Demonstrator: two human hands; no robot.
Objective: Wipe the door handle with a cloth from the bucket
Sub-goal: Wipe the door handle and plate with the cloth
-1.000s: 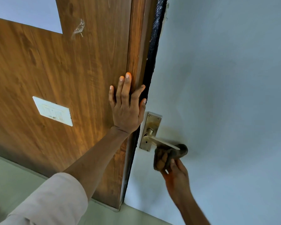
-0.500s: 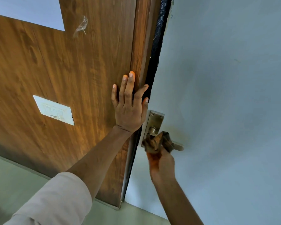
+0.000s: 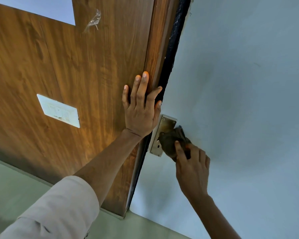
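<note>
Two broad surfaces fill your view: the pale blue door (image 3: 240, 100) on the right and the wood-grain panel (image 3: 67, 66) on the left, with a dark seal strip (image 3: 173, 49) running between them. Your left hand (image 3: 141, 111) lies flat and open on the panel's edge, fingers spread, gripping nothing. A white switch plate (image 3: 59, 110) sits on the wood, well apart from that hand. Your right hand (image 3: 192, 168) is closed on the dark cloth (image 3: 171, 144), pressing it against the metal handle plate (image 3: 164, 130) on the door; the lever itself is hidden under the cloth
</note>
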